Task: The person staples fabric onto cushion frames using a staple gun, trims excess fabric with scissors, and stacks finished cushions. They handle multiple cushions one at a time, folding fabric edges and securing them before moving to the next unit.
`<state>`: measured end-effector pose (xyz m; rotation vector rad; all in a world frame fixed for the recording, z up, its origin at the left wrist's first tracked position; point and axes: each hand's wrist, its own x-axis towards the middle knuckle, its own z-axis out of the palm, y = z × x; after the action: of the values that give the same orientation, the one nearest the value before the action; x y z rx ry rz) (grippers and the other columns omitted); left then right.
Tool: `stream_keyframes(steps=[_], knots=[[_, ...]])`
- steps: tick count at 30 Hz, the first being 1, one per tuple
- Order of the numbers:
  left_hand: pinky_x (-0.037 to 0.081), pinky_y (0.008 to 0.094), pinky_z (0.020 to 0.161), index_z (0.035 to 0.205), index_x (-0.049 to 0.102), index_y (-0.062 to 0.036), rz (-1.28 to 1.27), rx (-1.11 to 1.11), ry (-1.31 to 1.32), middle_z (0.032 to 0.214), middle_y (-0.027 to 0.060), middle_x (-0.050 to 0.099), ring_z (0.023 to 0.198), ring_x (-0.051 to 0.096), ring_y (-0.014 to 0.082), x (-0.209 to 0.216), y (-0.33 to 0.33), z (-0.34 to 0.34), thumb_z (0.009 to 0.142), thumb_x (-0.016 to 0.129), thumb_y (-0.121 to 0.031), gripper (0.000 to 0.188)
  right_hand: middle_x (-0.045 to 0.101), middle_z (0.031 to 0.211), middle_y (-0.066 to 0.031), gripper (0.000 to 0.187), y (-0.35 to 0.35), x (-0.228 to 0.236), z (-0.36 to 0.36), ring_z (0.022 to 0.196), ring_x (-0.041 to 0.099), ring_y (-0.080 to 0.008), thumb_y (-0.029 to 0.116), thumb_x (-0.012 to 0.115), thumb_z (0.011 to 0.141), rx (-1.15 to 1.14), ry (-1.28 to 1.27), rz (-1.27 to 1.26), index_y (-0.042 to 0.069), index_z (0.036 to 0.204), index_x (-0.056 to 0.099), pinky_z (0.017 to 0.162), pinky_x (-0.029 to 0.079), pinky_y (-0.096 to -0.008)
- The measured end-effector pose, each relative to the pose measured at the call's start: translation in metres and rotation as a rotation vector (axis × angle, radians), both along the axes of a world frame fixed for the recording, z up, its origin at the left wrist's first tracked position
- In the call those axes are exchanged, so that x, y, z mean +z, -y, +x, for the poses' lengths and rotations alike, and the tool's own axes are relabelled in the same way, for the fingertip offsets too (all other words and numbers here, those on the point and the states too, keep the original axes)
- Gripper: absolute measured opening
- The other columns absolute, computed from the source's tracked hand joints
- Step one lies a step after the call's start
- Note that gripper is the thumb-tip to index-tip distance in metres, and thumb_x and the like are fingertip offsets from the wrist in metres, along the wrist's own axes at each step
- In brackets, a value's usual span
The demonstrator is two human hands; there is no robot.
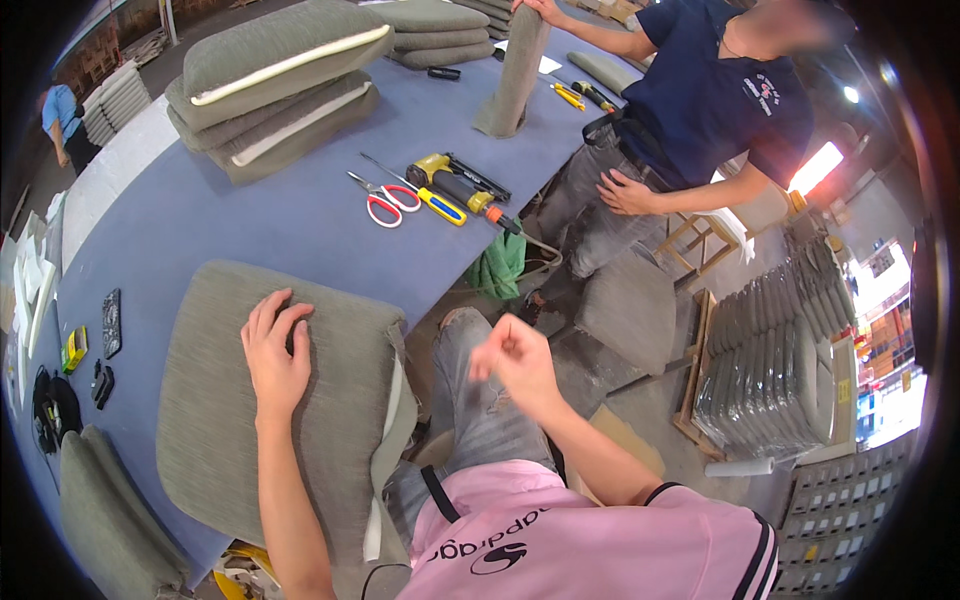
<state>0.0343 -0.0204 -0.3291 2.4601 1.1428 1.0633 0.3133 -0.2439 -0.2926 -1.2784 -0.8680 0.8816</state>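
A grey-green fabric seat cushion (230, 430) lies flat on the blue table in front of me. Its right side shows a loose fabric edge and a whitish strip (392, 410). My left hand (275, 350) rests on top of the cushion, fingers bent and apart, holding nothing. Off the cushion's right side, above my leg, my right hand (517, 368) is raised with its fingers curled together. It is slightly blurred, and whatever may be in it cannot be made out.
On the table (300, 240) lie scissors (384, 198), a screwdriver (440, 205) and a yellow-black air stapler (455, 185). Stacked cushions (280, 90) stand behind. A co-worker (720, 100) at the right holds an upright cushion (515, 80). Wrapped cushions (765, 370) sit on a pallet.
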Motion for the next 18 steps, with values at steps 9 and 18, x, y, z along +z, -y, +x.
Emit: stream_keyframes(steps=[9,18], knots=[[0.045,0.0513,0.118,0.114,0.082,-0.0117,0.039,-0.013,0.088,0.144,0.0116,0.072,0.139,0.064,0.0365,0.001,-0.007,-0.005,0.097,0.073,-0.008,0.020,0.077,0.136,-0.0199,0.049,0.092,-0.376,0.139,0.128,0.071,-0.0336,0.044,0.056,0.118,-0.195,-0.307,-0.712,0.002,0.135,0.073,0.111,0.054,-0.0459],[0.046,0.0539,0.119,0.126,0.078,-0.0152,0.090,-0.039,0.008,0.148,0.0118,0.068,0.144,0.060,0.0354,-0.029,-0.019,-0.034,0.098,0.076,-0.020,0.029,0.072,0.140,-0.0249,0.058,0.010,-0.267,0.064,0.128,0.070,-0.0339,0.047,0.052,0.119,-0.110,0.246,-0.597,-0.002,0.148,0.059,0.111,0.055,-0.0438]])
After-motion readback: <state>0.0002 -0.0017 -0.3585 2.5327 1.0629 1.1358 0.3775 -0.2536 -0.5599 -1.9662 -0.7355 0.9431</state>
